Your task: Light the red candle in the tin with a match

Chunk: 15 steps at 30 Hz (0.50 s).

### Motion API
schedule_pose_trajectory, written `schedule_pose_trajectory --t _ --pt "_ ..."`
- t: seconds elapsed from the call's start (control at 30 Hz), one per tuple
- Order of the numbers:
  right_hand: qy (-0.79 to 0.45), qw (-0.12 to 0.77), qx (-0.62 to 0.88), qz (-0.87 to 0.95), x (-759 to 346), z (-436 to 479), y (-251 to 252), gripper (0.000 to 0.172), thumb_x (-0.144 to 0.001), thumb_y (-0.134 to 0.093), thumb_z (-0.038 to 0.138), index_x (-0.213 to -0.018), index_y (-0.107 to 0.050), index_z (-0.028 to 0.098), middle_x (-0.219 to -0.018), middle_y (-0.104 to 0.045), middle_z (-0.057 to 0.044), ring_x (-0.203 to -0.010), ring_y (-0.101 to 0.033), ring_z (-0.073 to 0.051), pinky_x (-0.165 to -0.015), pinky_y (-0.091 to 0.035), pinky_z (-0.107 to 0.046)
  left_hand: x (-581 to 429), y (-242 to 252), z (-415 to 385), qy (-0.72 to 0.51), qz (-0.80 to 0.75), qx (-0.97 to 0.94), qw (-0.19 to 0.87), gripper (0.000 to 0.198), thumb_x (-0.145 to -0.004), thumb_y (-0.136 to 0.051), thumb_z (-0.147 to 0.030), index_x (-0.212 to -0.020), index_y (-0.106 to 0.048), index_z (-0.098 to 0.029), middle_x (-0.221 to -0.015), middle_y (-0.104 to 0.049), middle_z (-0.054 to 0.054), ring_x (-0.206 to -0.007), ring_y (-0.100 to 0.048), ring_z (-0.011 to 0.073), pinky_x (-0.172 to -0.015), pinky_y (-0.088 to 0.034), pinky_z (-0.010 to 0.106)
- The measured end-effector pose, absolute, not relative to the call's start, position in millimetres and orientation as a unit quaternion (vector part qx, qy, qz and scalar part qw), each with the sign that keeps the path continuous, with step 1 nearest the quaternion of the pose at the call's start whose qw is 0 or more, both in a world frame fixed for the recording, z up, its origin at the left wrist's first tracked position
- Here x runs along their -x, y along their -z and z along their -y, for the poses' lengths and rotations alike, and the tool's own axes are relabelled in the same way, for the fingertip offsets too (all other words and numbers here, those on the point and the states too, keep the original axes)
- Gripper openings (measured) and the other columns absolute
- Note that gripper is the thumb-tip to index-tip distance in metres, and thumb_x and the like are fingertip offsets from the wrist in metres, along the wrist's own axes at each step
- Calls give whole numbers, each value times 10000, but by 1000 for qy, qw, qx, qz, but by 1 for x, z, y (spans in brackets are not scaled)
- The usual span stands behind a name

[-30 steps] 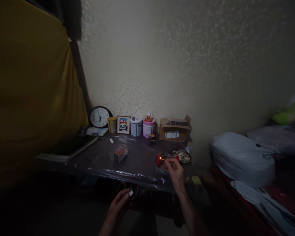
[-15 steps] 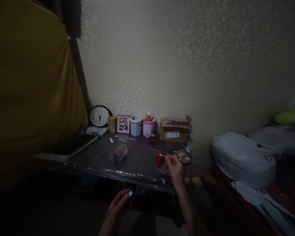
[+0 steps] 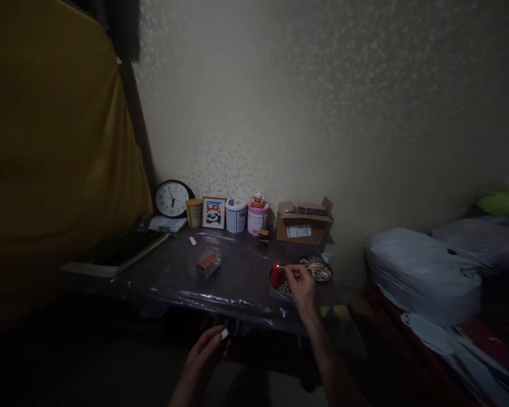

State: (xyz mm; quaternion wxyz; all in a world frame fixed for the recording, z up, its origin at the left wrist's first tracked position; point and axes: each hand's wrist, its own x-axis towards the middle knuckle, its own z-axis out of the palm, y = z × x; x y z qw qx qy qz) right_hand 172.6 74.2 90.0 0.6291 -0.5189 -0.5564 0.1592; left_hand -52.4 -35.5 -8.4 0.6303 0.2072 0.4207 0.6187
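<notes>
My right hand (image 3: pixel 301 285) is closed in a pinch on a thin matchstick (image 3: pixel 283 268), whose tip reaches the top of a red candle (image 3: pixel 274 276). A small glow shows where they meet; I cannot tell which of the two burns. The candle stands upright in a round dish (image 3: pixel 286 295) with many loose matchsticks in it. Below the table's front edge, my left hand (image 3: pixel 206 347) is closed around a small matchbox (image 3: pixel 224 333), of which a white end shows. A second dish of matchsticks (image 3: pixel 316 269) lies just beyond my right hand.
On the dark plastic-covered table (image 3: pixel 169 271) lies a wrapped pack of matchboxes (image 3: pixel 208 264). Further back are a clock (image 3: pixel 172 199), a panda picture (image 3: pixel 214 213), two tubs (image 3: pixel 236 217) and an open cardboard box (image 3: pixel 303 229). White bags (image 3: pixel 419 271) lie to the right.
The view has shifted very slightly. Both hands keep their hold, and the matchstick stays at the candle's top.
</notes>
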Motion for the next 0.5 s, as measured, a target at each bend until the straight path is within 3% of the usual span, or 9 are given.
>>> schedule_pose_trajectory --t 0.13,0.5 --pt "-122 605 523 587 -174 -73 -95 194 -740 -561 387 -708 -611 202 -676 -653 -21 -623 -618 -174 -593 -485 -272 51 17 30 -627 -445 -184 612 454 -485 -795 -427 -844 -684 -173 -779 -731 83 -791 -673 266 -713 -477 343" --pt "-35 506 522 686 -185 -72 -116 142 -747 -534 301 -662 -610 217 -668 -619 -12 -601 -561 -162 -614 -429 -276 51 13 32 -625 -445 -178 616 456 -477 -792 -432 -840 -684 -176 -796 -727 87 -819 -670 287 -735 -484 368"
